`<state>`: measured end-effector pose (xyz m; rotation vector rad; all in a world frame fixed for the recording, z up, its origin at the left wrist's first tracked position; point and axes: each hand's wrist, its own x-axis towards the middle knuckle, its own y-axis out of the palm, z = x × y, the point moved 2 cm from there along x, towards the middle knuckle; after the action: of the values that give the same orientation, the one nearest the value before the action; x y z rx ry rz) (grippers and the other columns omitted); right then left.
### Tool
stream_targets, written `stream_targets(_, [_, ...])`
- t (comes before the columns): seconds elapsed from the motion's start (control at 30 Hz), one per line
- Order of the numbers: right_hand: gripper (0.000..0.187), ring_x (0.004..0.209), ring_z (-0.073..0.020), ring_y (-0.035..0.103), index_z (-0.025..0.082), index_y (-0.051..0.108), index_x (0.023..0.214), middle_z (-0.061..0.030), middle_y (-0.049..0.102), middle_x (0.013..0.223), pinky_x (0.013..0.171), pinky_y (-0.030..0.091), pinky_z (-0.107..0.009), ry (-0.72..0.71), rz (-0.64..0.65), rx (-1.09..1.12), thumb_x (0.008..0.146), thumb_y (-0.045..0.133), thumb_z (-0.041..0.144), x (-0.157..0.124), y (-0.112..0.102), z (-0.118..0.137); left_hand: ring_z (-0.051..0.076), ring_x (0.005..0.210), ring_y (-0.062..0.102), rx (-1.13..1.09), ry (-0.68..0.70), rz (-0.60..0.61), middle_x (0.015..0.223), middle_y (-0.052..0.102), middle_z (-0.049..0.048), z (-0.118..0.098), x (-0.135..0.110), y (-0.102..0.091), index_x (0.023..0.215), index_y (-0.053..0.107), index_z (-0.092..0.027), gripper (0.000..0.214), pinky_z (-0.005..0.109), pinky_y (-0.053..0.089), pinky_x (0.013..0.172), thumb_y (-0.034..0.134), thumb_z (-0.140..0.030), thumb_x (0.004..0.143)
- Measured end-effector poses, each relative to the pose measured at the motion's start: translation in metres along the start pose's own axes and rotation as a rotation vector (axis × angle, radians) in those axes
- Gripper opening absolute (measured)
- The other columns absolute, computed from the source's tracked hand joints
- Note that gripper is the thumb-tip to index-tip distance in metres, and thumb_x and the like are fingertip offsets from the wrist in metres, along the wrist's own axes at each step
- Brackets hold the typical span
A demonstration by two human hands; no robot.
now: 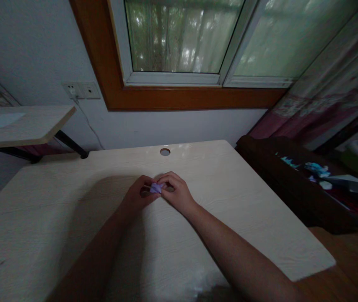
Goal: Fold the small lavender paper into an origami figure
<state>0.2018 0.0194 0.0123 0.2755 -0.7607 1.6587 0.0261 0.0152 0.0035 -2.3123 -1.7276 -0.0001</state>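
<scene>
A small folded piece of purple paper (155,188) is between my two hands, just over the middle of the pale wooden desk (229,201). My left hand (137,193) pinches its left side between thumb and fingers. From the other side, my right hand (177,191) grips the right edge, thumb below and fingers above. Both hands are closed on the paper with the fingertips close together. The fingers cover parts of it, and its exact folded shape is too small to make out.
A round cable hole (165,152) lies near the desk's back edge. At the left stands a raised shelf (24,126) on black legs, below a wall socket (81,90) with a white cord. To the right is a dark wooden piece of furniture (270,180) with small items on it.
</scene>
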Motion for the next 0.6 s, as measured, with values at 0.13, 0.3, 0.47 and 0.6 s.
stream_targets(0.13, [0.014,0.087,-0.0166,0.062,0.022,0.066,0.090,-0.0051,0.066,0.094,0.072,0.052,-0.028,-0.020,0.004,-0.040,0.081,0.066,0.011,-0.001,0.000,-0.001,0.017,0.086,0.064,0.008,-0.019,0.002,0.097,0.064,0.0032,-0.001,0.000,0.001,0.100,0.056,-0.020,0.032,0.030,0.052,0.079,0.074,-0.028,0.075])
stream_targets(0.3, [0.014,0.079,-0.0150,0.060,0.022,0.066,0.089,-0.0045,0.064,0.091,0.068,0.051,-0.027,0.008,0.008,-0.021,0.081,0.066,0.011,-0.002,0.001,-0.002,0.016,0.085,0.063,0.043,0.011,0.008,0.096,0.063,0.0026,0.002,0.001,0.001,0.105,0.056,-0.021,0.029,0.028,0.051,0.077,0.069,-0.024,0.079])
stream_targets(0.47, [0.012,0.075,-0.0137,0.059,0.021,0.067,0.090,-0.0038,0.062,0.090,0.068,0.051,-0.026,0.084,-0.002,0.025,0.082,0.066,0.013,-0.003,0.001,-0.006,0.015,0.084,0.061,0.085,0.034,-0.001,0.095,0.063,0.0032,0.003,0.001,-0.001,0.106,0.057,-0.020,0.026,0.027,0.050,0.075,0.066,-0.024,0.082])
stream_targets(0.6, [0.009,0.074,-0.0133,0.058,0.021,0.068,0.090,-0.0035,0.061,0.089,0.068,0.049,-0.026,0.117,-0.018,0.050,0.082,0.067,0.016,-0.003,0.000,-0.011,0.017,0.087,0.063,0.040,0.023,-0.005,0.098,0.065,0.0046,0.006,0.001,-0.001,0.107,0.058,-0.020,0.027,0.029,0.050,0.079,0.067,-0.026,0.082])
